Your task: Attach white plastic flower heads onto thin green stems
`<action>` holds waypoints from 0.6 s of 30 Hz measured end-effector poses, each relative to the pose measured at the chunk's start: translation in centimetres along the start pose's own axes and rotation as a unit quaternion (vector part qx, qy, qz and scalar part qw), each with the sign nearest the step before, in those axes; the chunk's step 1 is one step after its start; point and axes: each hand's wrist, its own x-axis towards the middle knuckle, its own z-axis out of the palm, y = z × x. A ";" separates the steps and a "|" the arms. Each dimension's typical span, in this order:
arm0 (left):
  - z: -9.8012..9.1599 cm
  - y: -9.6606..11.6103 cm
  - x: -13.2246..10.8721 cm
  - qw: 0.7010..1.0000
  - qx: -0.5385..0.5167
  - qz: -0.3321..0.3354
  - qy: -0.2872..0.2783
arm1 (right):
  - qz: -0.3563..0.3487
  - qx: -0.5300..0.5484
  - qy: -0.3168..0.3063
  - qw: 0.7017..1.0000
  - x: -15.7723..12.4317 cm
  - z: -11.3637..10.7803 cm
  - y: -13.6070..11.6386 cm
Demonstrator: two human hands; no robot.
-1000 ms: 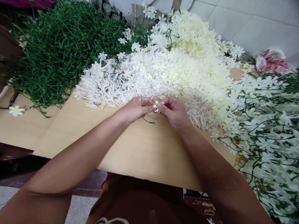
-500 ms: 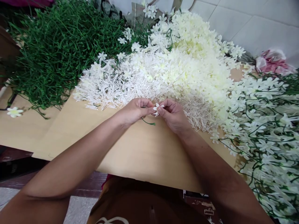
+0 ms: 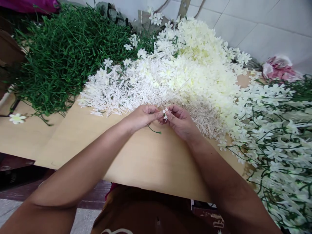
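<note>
My left hand (image 3: 145, 117) and my right hand (image 3: 179, 122) meet above the cardboard, fingertips nearly touching. Between them is a small white artificial flower (image 3: 165, 114), pinched by my right thumb and fingers. A thin green plastic stem (image 3: 154, 131) hangs out below my left hand, whose thumb and fingers are closed on it. Where stem and flower meet is hidden by the fingers. Just beyond my hands lies a heap of white stamen sticks (image 3: 143, 94), with a mound of cream-white flower heads (image 3: 204, 71) behind and to the right.
At the far left is a large pile of green stems (image 3: 63, 58). Finished-looking stemmed white flowers (image 3: 280, 143) fill the right side. One loose flower (image 3: 17, 118) lies at left on the cardboard (image 3: 146, 162). A pink-and-white bag (image 3: 280, 68) sits by the tiled wall.
The white flower has turned and shifted slightly right between my fingertips. The stem still hangs from my left hand. The whole view has tilted a little.
</note>
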 end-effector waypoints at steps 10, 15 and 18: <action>-0.6 -0.8 -0.1 0.999 0.008 0.036 -0.018 | 0.057 0.053 -0.041 0.996 -0.2 -0.3 -1.1; -0.4 -0.7 -0.3 0.996 0.013 0.086 -0.034 | 0.082 0.051 -0.029 0.995 -0.2 -0.2 -1.4; -0.5 -0.9 -0.2 0.993 0.009 0.111 -0.046 | 0.090 0.058 -0.027 0.994 -0.2 -0.2 -1.4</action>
